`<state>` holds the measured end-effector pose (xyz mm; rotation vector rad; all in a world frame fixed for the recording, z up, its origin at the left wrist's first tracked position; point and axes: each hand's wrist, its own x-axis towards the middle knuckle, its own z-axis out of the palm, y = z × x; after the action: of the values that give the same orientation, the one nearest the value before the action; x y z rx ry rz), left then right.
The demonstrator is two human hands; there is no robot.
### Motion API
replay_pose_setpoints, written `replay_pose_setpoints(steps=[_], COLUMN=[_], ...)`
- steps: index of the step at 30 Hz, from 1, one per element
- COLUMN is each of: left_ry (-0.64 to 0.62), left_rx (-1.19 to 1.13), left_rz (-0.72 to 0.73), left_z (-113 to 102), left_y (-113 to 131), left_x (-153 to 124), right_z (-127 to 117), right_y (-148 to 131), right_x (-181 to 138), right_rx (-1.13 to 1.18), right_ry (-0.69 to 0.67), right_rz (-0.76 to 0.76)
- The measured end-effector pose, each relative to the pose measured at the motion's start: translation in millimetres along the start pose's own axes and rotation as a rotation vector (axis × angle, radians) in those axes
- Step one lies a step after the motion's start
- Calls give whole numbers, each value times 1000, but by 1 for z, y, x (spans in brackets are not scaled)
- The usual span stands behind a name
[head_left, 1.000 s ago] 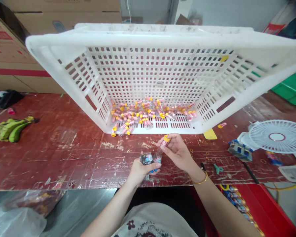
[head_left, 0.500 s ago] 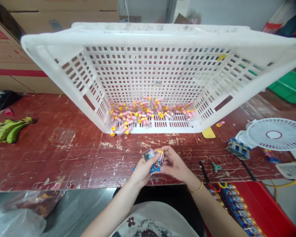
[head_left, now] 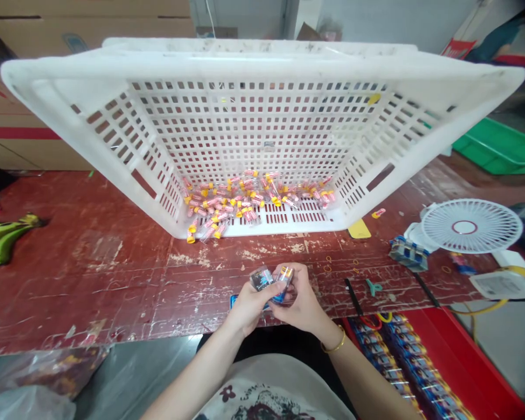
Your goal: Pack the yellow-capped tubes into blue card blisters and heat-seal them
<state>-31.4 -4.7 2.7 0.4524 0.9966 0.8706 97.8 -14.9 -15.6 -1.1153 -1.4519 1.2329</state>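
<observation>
My left hand (head_left: 248, 307) is closed on a small clear packet with dark and blue print (head_left: 261, 279), its thumb pressed across the front. A blue edge shows under that hand near the table. My right hand (head_left: 303, 298) is closed on another small clear packet with a yellow top and blue bottom (head_left: 283, 283), and the left thumb reaches it too. Both hands meet above the table's front edge. What is inside the packets is too small to make out. Beyond them, small pink tubes with yellow caps (head_left: 246, 213) lie loose in a white basket (head_left: 262, 70) tipped on its side.
Right of the hands are a bundle of blue packets (head_left: 409, 254), a white fan (head_left: 471, 226), a teal clip (head_left: 373, 287) and a yellow card (head_left: 359, 229). A red tray (head_left: 468, 350) holds rows of packets below. Bananas (head_left: 6, 239) lie left.
The view has turned slightly, so the basket and table things sit further left. My hands stay together, and the packet with the yellow top now shows more plainly between them.
</observation>
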Motion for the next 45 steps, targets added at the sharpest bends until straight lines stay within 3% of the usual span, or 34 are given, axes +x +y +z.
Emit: replay_pose_setpoints(steps=[9, 20, 23, 25, 28, 31, 33, 35, 39, 42, 45], left_ry=[12, -27, -33, -87, -150, -195, -199, -186, -156, -114, -113], left_rx=[43, 121, 157, 167, 303, 432, 462, 465, 433, 403, 403], left_rz=[35, 54, -24, -111, -181, -235, -256, -268, -279, -274, -277], left_z=[6, 7, 11, 13, 14, 18, 23, 29, 33, 29, 22], left_y=[-4, -10, -9, -12, -22, -35, -42, -46, -46, -44, -43], left_x=[-1, -1, -4, -3, 1, 3, 2, 1, 3, 4, 6], right_z=[-9, -13, -31, -61, -129, -192, -221, -239, -259, -267, -269], right_y=[2, -3, 1, 14, 44, 74, 92, 109, 145, 162, 160], right_x=[-7, -15, -26, -47, -119, -223, -284, -324, -339, -331, -337], right_rx=[-171, -198, -265, -353, -616, -874, -903, -908, -902, -902, -924], right_ry=[77, 105, 203, 321, 547, 789, 871, 909, 885, 836, 816], right_rz=[-18, -72, -82, -45, 185, 608, 792, 957, 1157, 1198, 1191])
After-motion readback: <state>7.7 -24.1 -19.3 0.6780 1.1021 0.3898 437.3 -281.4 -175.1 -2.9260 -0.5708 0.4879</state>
